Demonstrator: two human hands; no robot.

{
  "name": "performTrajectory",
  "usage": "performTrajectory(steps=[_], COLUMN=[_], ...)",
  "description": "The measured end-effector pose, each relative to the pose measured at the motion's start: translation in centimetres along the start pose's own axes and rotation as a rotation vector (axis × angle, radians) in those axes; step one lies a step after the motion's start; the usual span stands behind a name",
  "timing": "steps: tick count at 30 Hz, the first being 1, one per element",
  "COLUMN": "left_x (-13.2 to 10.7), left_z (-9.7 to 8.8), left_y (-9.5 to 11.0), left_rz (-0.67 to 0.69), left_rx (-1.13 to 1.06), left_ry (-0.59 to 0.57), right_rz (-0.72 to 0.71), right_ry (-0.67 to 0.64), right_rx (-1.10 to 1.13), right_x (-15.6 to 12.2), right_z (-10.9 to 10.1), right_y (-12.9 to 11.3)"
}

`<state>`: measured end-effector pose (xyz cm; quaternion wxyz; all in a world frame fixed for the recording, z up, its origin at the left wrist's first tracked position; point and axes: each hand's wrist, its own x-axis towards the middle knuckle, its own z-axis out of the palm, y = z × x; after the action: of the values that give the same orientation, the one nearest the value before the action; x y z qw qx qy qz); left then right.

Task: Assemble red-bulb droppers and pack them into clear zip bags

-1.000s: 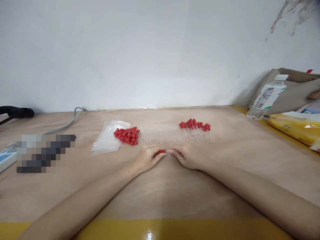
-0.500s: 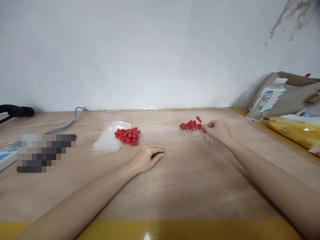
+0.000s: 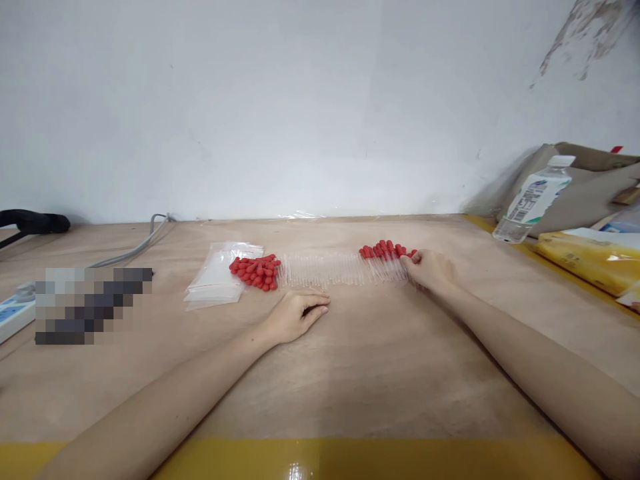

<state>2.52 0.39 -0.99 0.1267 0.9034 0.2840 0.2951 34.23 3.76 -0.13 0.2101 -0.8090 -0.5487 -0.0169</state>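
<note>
My left hand (image 3: 299, 315) rests on the wooden table, fingers loosely bent, the thumb apart, and nothing in it. Just beyond it lies a row of clear thin glass tubes (image 3: 323, 269). Red rubber bulbs (image 3: 255, 272) are heaped at the row's left end. At the right end, several droppers (image 3: 385, 250) lie side by side, red bulbs pointing to the wall. There my right hand (image 3: 429, 268) is pinched low over the last dropper, with a red bulb (image 3: 413, 253) showing by the fingers; the fingers hide its tube.
Clear zip bags (image 3: 215, 277) lie left of the bulbs. A power strip (image 3: 15, 313) and grey cable (image 3: 127, 253) are at far left. On the right stand a water bottle (image 3: 535, 200) and a grey bag (image 3: 590, 190), with a yellow package (image 3: 585, 260). A wall rises behind.
My right hand has come down and slightly toward me. The red-bulbed dropper that stuck up tilted from its fingers is now down at the row. My left hand has stayed still.
</note>
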Motion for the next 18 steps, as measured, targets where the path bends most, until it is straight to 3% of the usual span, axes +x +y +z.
performTrajectory(steps=[5, 11, 18], left_x=[0.0, 0.0, 0.1], left_z=[-0.1, 0.1, -0.1], left_y=[0.1, -0.1, 0.1], left_rz=[-0.004, -0.005, 0.001], left_rx=[-0.001, -0.003, -0.01], left_ry=[-0.01, -0.009, -0.012], right_rz=[-0.136, -0.32, -0.221], right_ry=[0.056, 0.061, -0.01], right_rx=[0.017, 0.031, -0.148], right_x=[-1.3, -2.6, -1.5], right_z=[-0.2, 0.3, 0.8], right_y=[-1.1, -4.4, -8.2])
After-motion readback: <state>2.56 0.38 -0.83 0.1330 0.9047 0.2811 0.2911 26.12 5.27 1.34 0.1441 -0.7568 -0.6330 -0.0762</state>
